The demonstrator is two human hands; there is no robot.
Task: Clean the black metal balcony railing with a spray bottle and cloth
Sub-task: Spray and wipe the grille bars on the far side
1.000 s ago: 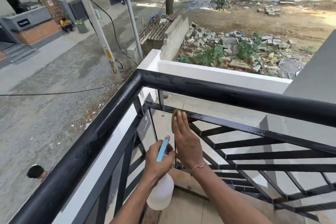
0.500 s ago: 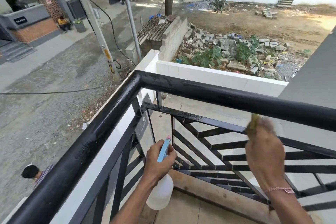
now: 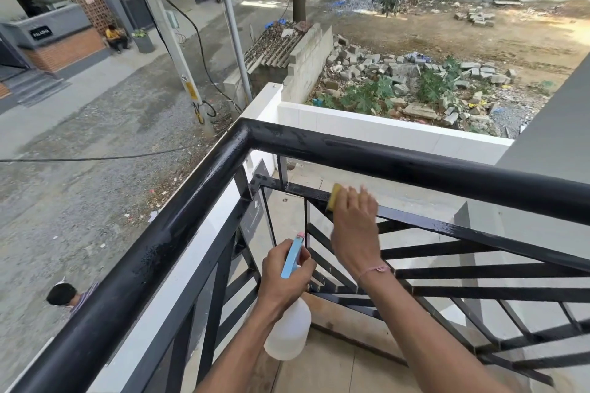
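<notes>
Balcony railing [image 3: 415, 166] gleams wet; right hand [image 3: 352, 226] pinches a yellow cloth [image 3: 335, 196] against the inner bar, wiping. Left hand [image 3: 284, 274] grips the spray bottle [image 3: 289, 333]; next likely respraying.

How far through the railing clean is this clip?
Done, apparently: the thick black top handrail glistens wet. In hand: the right hand presses a yellow sponge cloth on the flat upper bar; the left hand holds the white spray bottle. Left: lower slanted bars.

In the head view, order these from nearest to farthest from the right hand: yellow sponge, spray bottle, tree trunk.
1. Yellow sponge: held in the right hand, against the inner rail.
2. Spray bottle: lower left, gripped by the left hand.
3. Tree trunk: far beyond, across the street.
</notes>
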